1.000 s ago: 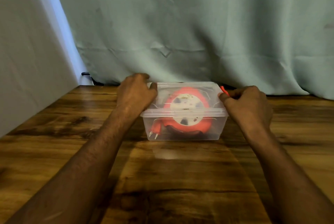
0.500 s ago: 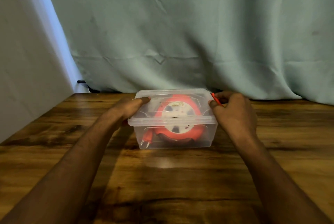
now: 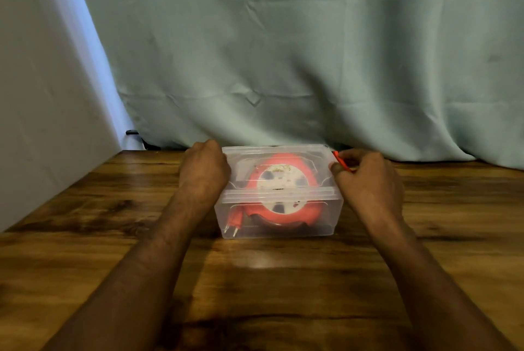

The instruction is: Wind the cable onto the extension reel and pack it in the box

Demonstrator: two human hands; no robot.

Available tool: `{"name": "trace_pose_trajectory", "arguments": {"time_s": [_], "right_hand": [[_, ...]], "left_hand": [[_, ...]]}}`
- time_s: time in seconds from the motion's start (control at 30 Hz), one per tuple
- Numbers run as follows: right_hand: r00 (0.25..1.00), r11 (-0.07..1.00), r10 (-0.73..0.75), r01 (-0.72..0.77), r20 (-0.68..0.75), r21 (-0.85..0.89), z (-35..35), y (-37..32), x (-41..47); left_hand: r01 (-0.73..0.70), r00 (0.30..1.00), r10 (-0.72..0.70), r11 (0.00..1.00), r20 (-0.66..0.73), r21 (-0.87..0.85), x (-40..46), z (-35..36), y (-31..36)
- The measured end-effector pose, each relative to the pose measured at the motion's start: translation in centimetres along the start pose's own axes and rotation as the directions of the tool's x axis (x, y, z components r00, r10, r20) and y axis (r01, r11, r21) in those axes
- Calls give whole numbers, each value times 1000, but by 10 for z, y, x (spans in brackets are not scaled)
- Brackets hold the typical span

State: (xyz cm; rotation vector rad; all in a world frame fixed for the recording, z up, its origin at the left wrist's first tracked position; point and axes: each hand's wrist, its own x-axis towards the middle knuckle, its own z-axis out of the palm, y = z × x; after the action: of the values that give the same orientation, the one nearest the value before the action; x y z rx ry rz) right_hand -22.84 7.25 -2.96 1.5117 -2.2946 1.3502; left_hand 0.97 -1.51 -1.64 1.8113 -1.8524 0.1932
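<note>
A clear plastic box [image 3: 279, 233] with its lid [image 3: 278, 193] on sits on the wooden table. Inside lies the red extension reel [image 3: 307, 173] with a white hub, its cable wound on it. The red plug [image 3: 234, 220] rests in the box's front left corner. My left hand [image 3: 204, 170] is against the box's left side, fingers curled over the lid's edge. My right hand [image 3: 368, 180] is at the right side and pinches a small red latch [image 3: 339, 161] at the lid's far right corner.
The wooden table [image 3: 269, 279] runs toward me in front of the box. A teal curtain [image 3: 283, 67] hangs right behind the box. A white wall [image 3: 42, 124] borders the table on the left, with a small black object [image 3: 131, 132] at its far corner.
My left hand rose from lying low along the lid's left edge to a curled hold at the box's side. My right hand stays at the red latch. The box has barely moved.
</note>
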Motion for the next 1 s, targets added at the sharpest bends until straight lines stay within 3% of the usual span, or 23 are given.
{"name": "trace_pose_trajectory", "arguments": {"time_s": [0.07, 0.13, 0.27, 0.4, 0.57, 0.77, 0.93, 1.0], "right_hand": [[985, 991, -135, 135, -107, -12, -3, 0, -2], [948, 951, -305, 299, -92, -78, -12, -8, -9], [872, 812, -385, 476, 304, -338, -29, -34, -23], [824, 713, -348, 542, 447, -444, -31, -51, -19], [811, 746, -406, 560, 420, -360, 29, -39, 12], [882, 839, -373, 453, 288, -302, 88, -32, 56], [895, 863, -295, 400, 335, -310, 94, -38, 67], [886, 870, -294, 404, 359, -284, 89, -40, 66]], "left_hand": [[-49, 984, 48, 999, -171, -2, -8, -10, 2], [-100, 948, 111, 994, -299, 51, -28, -26, 8], [-200, 975, 212, 967, -62, 157, -77, -38, 21], [-200, 979, 202, 968, 4, 149, -64, -27, 13], [-269, 962, 273, 956, -19, 114, -11, 19, 10], [-265, 963, 267, 960, -16, 94, 37, 54, 18], [-280, 954, 261, 951, 146, 129, 52, 53, 23], [-271, 941, 249, 960, 231, 69, 55, 43, 22]]}}
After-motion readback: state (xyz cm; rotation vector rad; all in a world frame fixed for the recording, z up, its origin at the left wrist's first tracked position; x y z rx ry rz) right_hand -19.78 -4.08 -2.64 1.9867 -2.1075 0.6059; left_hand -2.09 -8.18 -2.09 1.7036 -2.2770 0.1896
